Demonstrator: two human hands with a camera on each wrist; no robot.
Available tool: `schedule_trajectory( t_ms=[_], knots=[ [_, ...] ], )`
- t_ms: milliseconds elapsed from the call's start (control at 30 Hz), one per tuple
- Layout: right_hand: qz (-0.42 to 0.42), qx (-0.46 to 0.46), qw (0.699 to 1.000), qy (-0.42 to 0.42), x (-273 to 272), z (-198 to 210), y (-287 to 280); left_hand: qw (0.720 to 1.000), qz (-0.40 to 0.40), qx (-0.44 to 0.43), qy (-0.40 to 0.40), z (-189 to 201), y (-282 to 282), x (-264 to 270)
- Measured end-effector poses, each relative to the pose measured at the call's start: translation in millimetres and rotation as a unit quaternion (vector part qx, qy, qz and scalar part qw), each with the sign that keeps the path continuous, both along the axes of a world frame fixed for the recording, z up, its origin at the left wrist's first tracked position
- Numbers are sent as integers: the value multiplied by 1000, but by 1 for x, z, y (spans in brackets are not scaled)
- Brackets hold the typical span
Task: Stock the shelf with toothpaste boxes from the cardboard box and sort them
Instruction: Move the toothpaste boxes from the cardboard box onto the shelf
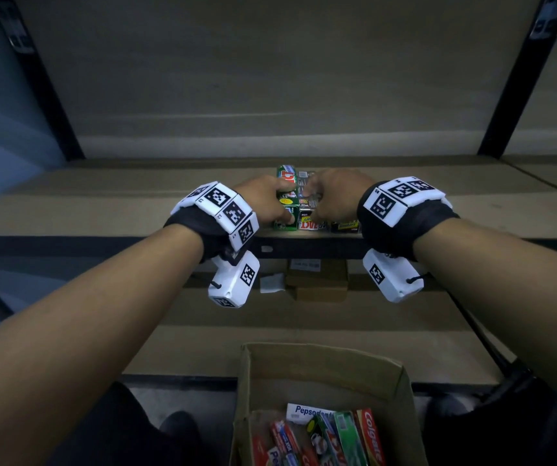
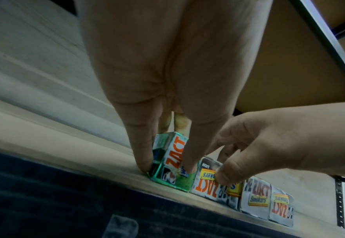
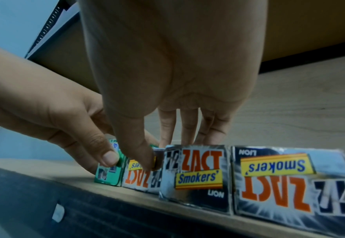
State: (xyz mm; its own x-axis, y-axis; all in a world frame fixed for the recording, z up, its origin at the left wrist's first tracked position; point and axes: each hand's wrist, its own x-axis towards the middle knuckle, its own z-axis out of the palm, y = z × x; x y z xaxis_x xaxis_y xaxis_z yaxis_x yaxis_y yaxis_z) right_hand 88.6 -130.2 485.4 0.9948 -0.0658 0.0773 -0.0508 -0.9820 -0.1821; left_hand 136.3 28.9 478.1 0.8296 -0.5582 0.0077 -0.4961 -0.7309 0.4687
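Left fingers: the left hand (image 2: 167, 77) pinches the green Zact box (image 2: 171, 162), thumb on its outer side and a fingertip on its end face, at the front edge of the shelf (image 1: 102, 210).
Right fingers: the right hand (image 3: 167, 72) has its thumb on the end of the silver Zact Smokers box (image 3: 140, 175) beside the green one, with the other fingers reaching down over the top behind it; whether they truly clamp the carton is hard to tell, since the palm covers much of it.
Row: two more silver Smokers boxes (image 3: 196, 173) stand to the right, ends flush with the shelf lip and touching side to side.
Handling: these cartons look light, thin-walled and glossy, so they probably slide easily and dent under a hard squeeze; hold them across the long side walls near the middle, not by the end flaps.
Supply: the cardboard box (image 1: 320, 368) sits on the floor below, with mixed Pepsodent and Colgate boxes inside waiting to be stocked.
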Motion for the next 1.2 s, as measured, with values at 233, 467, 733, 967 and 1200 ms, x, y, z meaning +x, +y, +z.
schedule_trajectory(
  t_ms=[233, 467, 733, 967, 1200],
  knots=[
    [12, -59, 998, -7, -8, 0, 2, 999, 14, -36, 7, -5, 1, -6],
    [9, -10, 1000, -7, -29, -1, 1, 998, 27, -64, 7, -3, 4, -25],
    [11, 58, 998, -36, -55, 6, 1, 992, 16, -124, 30, 6, 8, -49],
    [-8, 143, 990, -7, -75, -5, -4, 979, 5, -170, 108, -3, 0, -67],
    [-25, 187, 978, 92, -82, -49, -21, 974, 11, -159, 162, -49, -16, -80]
  ],
)
